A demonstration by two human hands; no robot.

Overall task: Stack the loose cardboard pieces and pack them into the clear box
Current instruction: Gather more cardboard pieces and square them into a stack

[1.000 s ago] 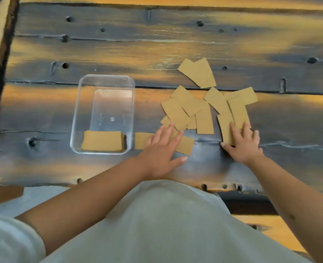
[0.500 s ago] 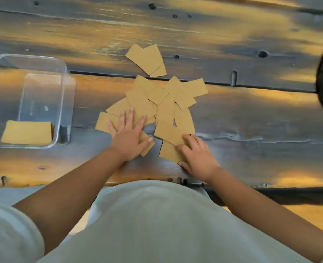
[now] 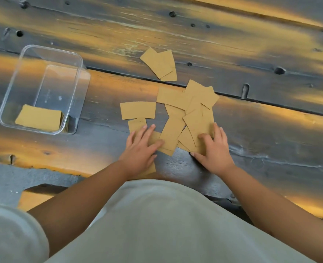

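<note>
Nearest, the left hand (image 3: 140, 149) lies flat, fingers straight and spread, pressing on a few cardboard pieces at the near edge of the table (image 3: 270, 149); one piece pokes out under its wrist, close to that edge. Just beside it the right hand (image 3: 214, 149) rests on the near side of the pile (image 3: 187, 118), fingers only slightly bent, thumb on the table. It presses rather than grips.

The pile is a loose fan of overlapping pieces at many angles. One piece (image 3: 137, 110) lies alone to its left, and two more (image 3: 161, 63) lie farther off, well apart from the rest.

The box (image 3: 77, 59) stands to the left, away from both hands, with a neat stack (image 3: 39, 118) already in its near end.

Risks, as I judge them: squeezing the pile together could buckle or skew crossed pieces, the piece under the left wrist could slide off the table, and the far two could be forgotten.
</note>
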